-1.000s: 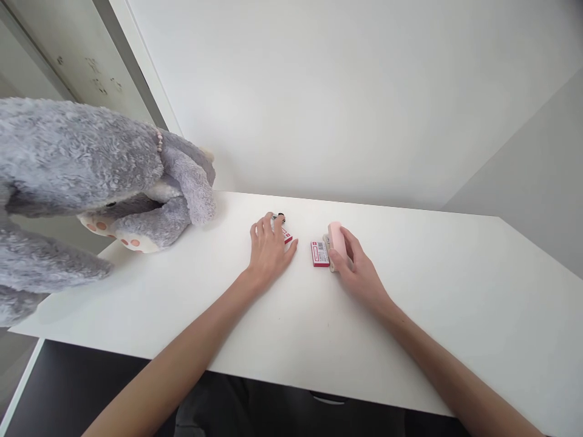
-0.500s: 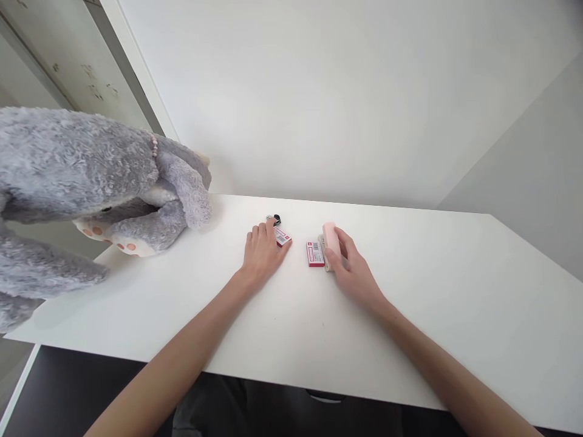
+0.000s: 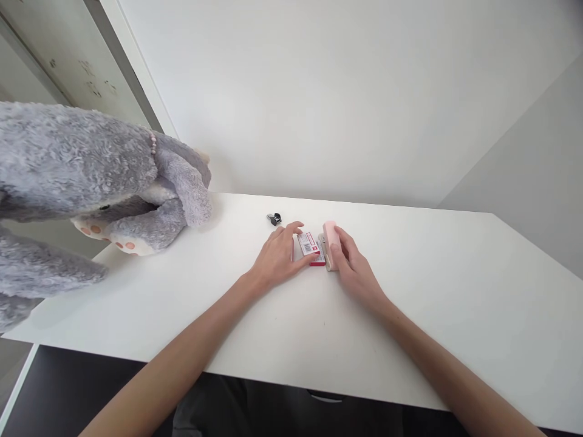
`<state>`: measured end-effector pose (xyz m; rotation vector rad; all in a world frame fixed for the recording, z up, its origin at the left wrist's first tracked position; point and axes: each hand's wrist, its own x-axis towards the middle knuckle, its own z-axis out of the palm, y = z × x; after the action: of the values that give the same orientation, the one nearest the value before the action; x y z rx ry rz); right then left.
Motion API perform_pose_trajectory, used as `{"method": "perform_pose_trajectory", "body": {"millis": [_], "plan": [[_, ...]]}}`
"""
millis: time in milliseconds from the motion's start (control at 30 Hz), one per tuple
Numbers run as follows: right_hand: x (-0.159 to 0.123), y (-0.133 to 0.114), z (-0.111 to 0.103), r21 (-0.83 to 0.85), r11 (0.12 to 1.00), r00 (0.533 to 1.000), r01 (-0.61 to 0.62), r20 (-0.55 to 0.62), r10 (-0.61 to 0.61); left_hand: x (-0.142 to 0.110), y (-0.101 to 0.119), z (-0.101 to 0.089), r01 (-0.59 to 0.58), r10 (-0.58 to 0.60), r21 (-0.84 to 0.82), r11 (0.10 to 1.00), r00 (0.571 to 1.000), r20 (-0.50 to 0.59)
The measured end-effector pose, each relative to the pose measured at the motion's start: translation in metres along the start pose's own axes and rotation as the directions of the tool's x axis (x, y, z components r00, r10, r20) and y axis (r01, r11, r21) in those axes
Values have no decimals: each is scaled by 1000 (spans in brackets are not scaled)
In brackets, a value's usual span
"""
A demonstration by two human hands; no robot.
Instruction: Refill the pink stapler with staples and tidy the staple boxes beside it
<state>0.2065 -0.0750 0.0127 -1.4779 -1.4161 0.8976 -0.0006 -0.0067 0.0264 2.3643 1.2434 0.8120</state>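
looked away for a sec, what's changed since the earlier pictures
The left hand has moved right, bringing a red-and-white box from near the small black object to the second box, which it partly hides. The right hand still holds the pink object; the small black object and plush toy stayed put.

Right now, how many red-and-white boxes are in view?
2. The upper box is at the left hand; the lower box, partly covered by it, is beside the pink object in the right hand. The left hand may hide more.
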Motion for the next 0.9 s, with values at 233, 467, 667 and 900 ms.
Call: {"method": "perform_pose_trajectory", "body": {"millis": [233, 467, 667, 900], "plan": [[-1, -5, -1, 11, 1000, 1000, -1, 16, 1, -2, 3, 10, -48, 47, 15, 999, 997, 59], [2, -2, -1, -13, 1000, 1000, 21, -1, -21, -2, 2, 16, -24, 18, 55, 998, 995, 100], [2, -3, 0, 10, 999, 998, 51, -24, -51, -2, 2, 14, -46, 43, 20, 999, 992, 122], [2, 0, 1, 30, 998, 995, 55, -84, -52, -2, 0, 13, -52, 52, -3, 999, 990, 129]]}}
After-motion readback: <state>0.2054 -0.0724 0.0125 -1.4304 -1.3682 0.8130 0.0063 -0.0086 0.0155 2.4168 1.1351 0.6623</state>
